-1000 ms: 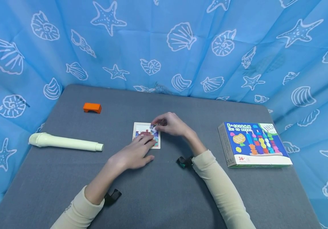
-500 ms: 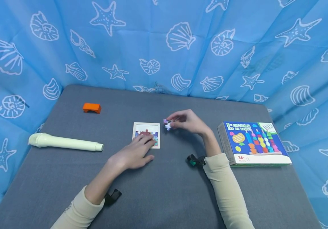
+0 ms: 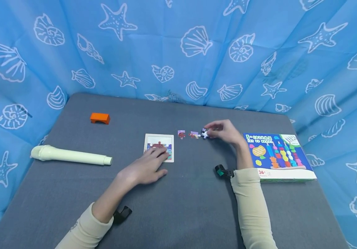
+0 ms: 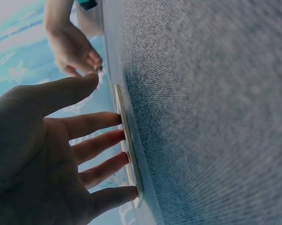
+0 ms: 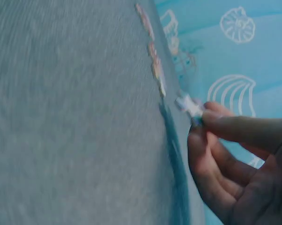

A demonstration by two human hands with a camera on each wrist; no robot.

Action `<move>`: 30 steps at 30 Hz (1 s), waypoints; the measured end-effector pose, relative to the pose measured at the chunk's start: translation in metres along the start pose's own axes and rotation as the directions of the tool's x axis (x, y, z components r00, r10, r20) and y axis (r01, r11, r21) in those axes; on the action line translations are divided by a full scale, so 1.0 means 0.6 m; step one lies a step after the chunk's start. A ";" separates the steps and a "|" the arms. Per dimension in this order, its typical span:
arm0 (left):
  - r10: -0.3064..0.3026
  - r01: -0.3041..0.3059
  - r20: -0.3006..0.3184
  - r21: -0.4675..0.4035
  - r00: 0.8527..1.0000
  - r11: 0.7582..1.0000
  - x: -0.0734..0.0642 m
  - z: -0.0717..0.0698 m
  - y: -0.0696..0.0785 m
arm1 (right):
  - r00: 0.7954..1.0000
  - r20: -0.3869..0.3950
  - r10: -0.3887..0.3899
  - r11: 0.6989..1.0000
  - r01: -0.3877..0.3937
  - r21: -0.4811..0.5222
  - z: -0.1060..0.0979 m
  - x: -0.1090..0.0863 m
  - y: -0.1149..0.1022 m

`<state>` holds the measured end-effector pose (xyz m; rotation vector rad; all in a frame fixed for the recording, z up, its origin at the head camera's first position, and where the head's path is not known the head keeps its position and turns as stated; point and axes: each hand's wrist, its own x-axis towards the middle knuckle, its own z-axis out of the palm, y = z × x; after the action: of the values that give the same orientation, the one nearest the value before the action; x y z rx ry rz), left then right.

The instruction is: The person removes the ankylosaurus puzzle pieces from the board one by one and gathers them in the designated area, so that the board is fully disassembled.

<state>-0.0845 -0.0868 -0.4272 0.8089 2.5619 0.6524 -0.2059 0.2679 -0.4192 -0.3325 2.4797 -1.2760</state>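
Note:
My left hand rests with straight, spread fingers on a small square puzzle board that has a pale frame. The board's top row is bare; pieces with a brown and coloured picture fill the part below, partly hidden by the fingers. In the left wrist view the fingertips press on the board from above. My right hand pinches a jigsaw piece between thumb and fingers, just above the table in the right wrist view. Two more jigsaw pieces, one brown and purple and one red and purple, lie in a row right of the board.
An orange arch block sits at the back left. A pale green toy microphone lies on the left. The bead set box stands to the right, close by the right forearm. A blue shell-print curtain hangs behind the grey table.
My right hand has lifted jigsaw pieces out of the board's top row and moved right. Two pieces now lie on the table, and a third is in the hand. My left hand has stayed put.

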 end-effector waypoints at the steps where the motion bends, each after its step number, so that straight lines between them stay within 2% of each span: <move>1: -0.002 0.002 -0.002 -0.009 1.000 1.000 0.005 0.008 -0.010 | 1.000 0.000 0.012 1.000 -0.012 -0.015 -0.002 -0.001 0.002; 4: 0.007 -0.008 -0.028 -0.040 1.000 0.999 0.019 0.033 -0.037 | 0.999 0.007 0.034 0.998 -0.034 -0.048 -0.006 -0.004 0.006; 5: 0.009 -0.009 -0.021 -0.015 1.000 1.000 0.016 0.027 -0.030 | 0.999 0.010 0.040 0.998 -0.039 -0.055 -0.007 -0.005 0.006; 9: 0.039 -0.039 -0.034 -0.005 0.999 0.999 0.020 0.033 -0.040 | 0.998 0.016 0.057 0.997 -0.056 -0.051 -0.007 -0.004 0.008; 11: 0.037 -0.037 -0.014 0.001 0.999 0.999 0.014 0.020 -0.028 | 0.998 0.015 0.058 0.997 -0.057 -0.056 -0.007 -0.003 0.009; 13: 0.027 -0.027 -0.003 -0.033 1.000 0.999 0.010 0.013 -0.023 | 0.998 0.009 0.055 0.996 -0.054 -0.075 -0.007 -0.003 0.009; 15: 0.013 -0.013 0.019 -0.023 1.000 1.000 0.002 -0.003 -0.006 | 0.999 -0.005 0.048 0.994 -0.048 -0.103 -0.007 -0.002 0.008; 20: 0.006 -0.005 0.027 -0.005 1.000 1.000 -0.007 -0.014 0.008 | 0.998 -0.060 0.034 0.989 -0.042 -0.141 -0.007 -0.003 0.001; 23: -0.017 0.016 0.045 0.013 0.999 1.000 -0.009 -0.019 0.017 | 0.998 -0.060 0.028 0.993 -0.035 -0.115 -0.006 -0.003 -0.007; 30: -0.035 0.031 0.064 0.067 0.997 0.997 -0.009 -0.017 0.017 | 1.000 0.011 -0.017 1.000 0.017 -0.007 0.004 0.002 -0.016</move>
<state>-0.0806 -0.0857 -0.4122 0.7943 2.5434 0.5250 -0.2056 0.2601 -0.4127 -0.3624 2.4778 -1.2681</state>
